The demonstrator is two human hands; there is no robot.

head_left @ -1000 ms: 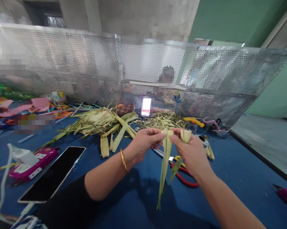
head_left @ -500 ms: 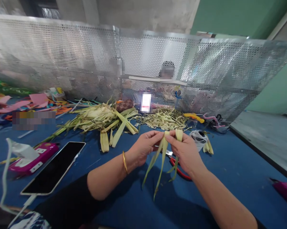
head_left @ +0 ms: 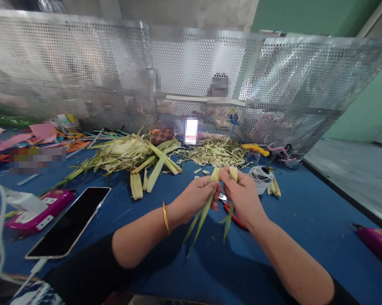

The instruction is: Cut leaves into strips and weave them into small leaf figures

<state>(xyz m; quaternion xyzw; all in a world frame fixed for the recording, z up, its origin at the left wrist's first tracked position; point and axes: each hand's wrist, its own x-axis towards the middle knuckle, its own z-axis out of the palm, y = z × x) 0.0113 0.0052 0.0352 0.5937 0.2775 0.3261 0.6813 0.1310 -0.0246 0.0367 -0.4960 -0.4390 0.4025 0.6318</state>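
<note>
My left hand point(head_left: 199, 195) pinches a pale green husk leaf point(head_left: 206, 209) between thumb and fingers; its folded top sticks up above the fingers and narrow tails hang down. Right beside it, my right hand point(head_left: 243, 195) is closed on a second husk leaf point(head_left: 233, 173), bent over at the top with a split tail hanging below the palm. The fingertips of both hands meet around the first leaf's upper end. Beneath the hands lie red-handled scissors point(head_left: 233, 216), partly covered. A spool of white thread point(head_left: 260, 178) stands just beyond my right hand.
Piled husk leaves point(head_left: 124, 154) and shredded trimmings point(head_left: 218, 152) lie along the back, before a perforated metal screen point(head_left: 114, 76). A phone point(head_left: 70, 222) and a purple power strip point(head_left: 40, 212) are at left. A yellow-handled tool point(head_left: 256, 149) lies back right.
My left fingers have shifted down over the first leaf, whose tails now swing left. Its flat top has become folded. The view has tilted slightly downward.
</note>
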